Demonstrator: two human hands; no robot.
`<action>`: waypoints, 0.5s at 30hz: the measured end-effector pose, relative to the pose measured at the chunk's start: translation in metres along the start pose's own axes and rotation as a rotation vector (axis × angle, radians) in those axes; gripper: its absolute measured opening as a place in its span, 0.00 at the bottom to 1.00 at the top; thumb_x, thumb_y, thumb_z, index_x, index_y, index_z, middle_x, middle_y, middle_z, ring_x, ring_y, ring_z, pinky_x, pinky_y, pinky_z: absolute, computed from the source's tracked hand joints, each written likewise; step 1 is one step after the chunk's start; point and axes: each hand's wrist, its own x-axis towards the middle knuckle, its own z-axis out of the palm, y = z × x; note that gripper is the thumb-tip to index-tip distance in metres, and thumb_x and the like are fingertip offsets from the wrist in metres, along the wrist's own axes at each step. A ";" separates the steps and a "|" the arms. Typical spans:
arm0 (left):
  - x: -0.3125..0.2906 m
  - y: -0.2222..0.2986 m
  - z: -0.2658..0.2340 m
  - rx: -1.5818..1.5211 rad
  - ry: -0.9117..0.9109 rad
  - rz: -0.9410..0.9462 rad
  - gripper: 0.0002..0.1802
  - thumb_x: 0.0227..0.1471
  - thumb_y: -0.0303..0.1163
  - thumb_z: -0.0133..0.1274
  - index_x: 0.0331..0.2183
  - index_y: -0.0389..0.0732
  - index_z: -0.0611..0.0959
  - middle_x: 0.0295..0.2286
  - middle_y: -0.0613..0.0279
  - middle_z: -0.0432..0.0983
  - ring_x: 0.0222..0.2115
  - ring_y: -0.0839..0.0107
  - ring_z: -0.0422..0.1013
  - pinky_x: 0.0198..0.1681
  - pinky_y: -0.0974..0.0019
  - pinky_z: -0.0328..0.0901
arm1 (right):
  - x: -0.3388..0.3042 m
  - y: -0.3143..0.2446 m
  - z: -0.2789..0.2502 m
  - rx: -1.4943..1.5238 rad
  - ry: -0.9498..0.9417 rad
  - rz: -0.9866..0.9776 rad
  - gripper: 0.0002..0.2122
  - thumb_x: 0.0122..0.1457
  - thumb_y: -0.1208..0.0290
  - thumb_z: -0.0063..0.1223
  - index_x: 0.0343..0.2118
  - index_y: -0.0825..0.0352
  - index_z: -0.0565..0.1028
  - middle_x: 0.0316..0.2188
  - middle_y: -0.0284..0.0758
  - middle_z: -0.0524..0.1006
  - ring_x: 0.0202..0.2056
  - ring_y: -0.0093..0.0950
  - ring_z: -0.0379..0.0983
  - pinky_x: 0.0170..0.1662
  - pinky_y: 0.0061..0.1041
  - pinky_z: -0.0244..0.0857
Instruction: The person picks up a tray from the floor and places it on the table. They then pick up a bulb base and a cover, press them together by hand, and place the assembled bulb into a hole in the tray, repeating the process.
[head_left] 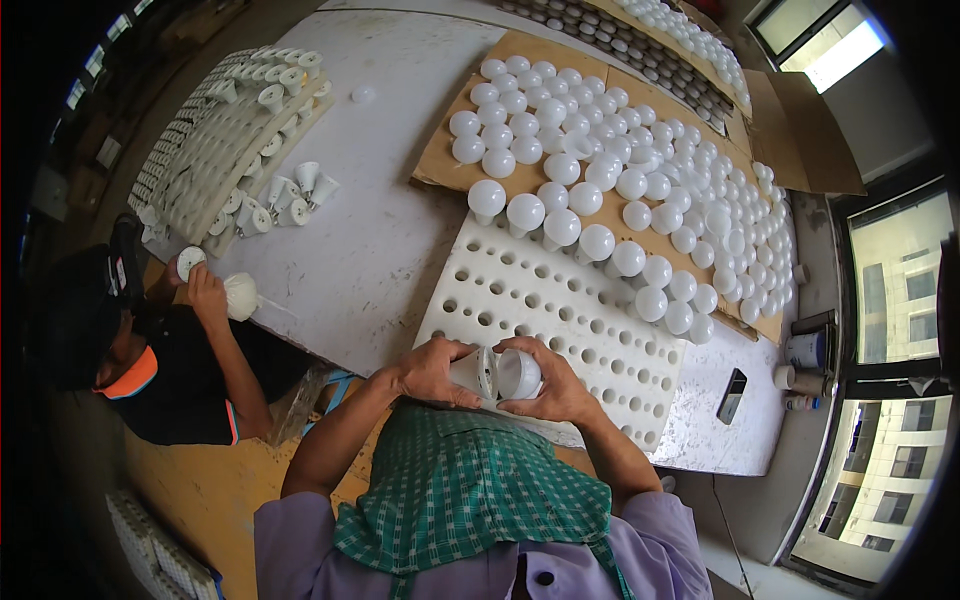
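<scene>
In front of my apron, my left hand [428,374] is closed round a white bulb base [468,372], its open disc end turned to the right. My right hand [560,388] grips a round white bulb cover [519,375] by its side. The two parts are held face to face, close together; I cannot tell whether they touch. Under both hands lies a white foam tray [505,312] with rows of round holes. Finished-looking bulbs [525,212] with white domes stand along the tray's far side.
Many white domes [600,135] cover a brown cardboard sheet [440,150] beyond the tray. Bulb bases [290,200] lie at the far left by another foam tray [235,150]. A co-worker [190,370] handles parts at the left. A dark phone [732,396] rests at the right.
</scene>
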 end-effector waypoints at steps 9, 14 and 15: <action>-0.004 0.011 -0.005 0.051 -0.100 -0.269 0.33 0.29 0.44 0.70 0.35 0.30 0.80 0.27 0.53 0.79 0.27 0.70 0.75 0.34 0.68 0.68 | 0.003 -0.003 0.007 -0.154 -0.052 -0.044 0.38 0.35 0.65 0.72 0.52 0.65 0.63 0.49 0.41 0.69 0.50 0.39 0.67 0.53 0.34 0.61; -0.004 0.009 -0.006 0.071 -0.112 -0.267 0.34 0.29 0.43 0.71 0.36 0.30 0.79 0.29 0.55 0.79 0.30 0.73 0.74 0.35 0.68 0.68 | 0.005 -0.003 0.007 -0.178 -0.047 -0.076 0.38 0.35 0.65 0.71 0.52 0.66 0.63 0.49 0.42 0.69 0.49 0.40 0.67 0.53 0.34 0.62; -0.004 0.010 -0.006 0.054 -0.115 -0.275 0.34 0.29 0.43 0.71 0.36 0.30 0.79 0.29 0.55 0.79 0.30 0.73 0.74 0.35 0.68 0.68 | 0.005 -0.002 0.007 -0.196 -0.053 -0.076 0.38 0.35 0.66 0.71 0.52 0.66 0.63 0.49 0.42 0.69 0.49 0.41 0.68 0.52 0.34 0.62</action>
